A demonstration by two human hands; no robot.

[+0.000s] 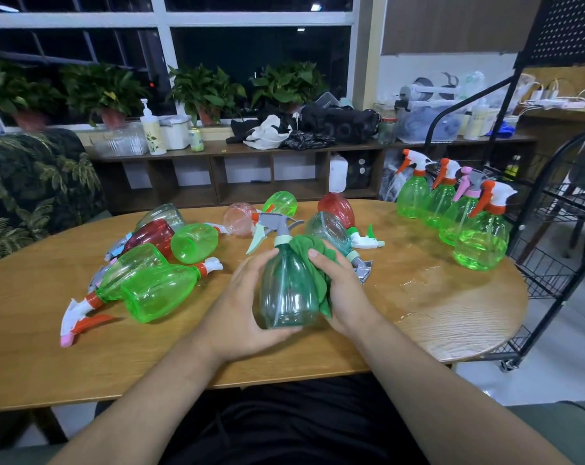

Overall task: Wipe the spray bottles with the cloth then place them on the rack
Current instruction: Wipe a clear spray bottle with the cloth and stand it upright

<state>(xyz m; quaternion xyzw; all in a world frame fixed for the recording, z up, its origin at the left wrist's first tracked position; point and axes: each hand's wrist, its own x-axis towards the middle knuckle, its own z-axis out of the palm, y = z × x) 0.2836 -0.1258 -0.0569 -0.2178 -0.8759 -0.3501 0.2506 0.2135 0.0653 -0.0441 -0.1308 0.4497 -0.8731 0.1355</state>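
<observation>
A teal see-through spray bottle [286,290] with a grey trigger head stands upright over the table's near middle. My left hand [244,303] cups its left side and base. My right hand [341,286] presses a green cloth [313,260] against the bottle's right side and shoulder. Several bottles lie on their sides on the wooden table [83,357]: green ones [157,293] at the left, red ones [336,206] and a pink one [239,218] farther back. Several green bottles [480,243] stand upright in a row at the right edge. The black wire rack [552,263] stands just right of the table.
A wet patch [428,283] shines on the table at the right. A leaf-patterned armchair [33,189] sits at the far left. Behind the table runs a low shelf [237,176] with potted plants, a pump bottle, bags and boxes under a dark window.
</observation>
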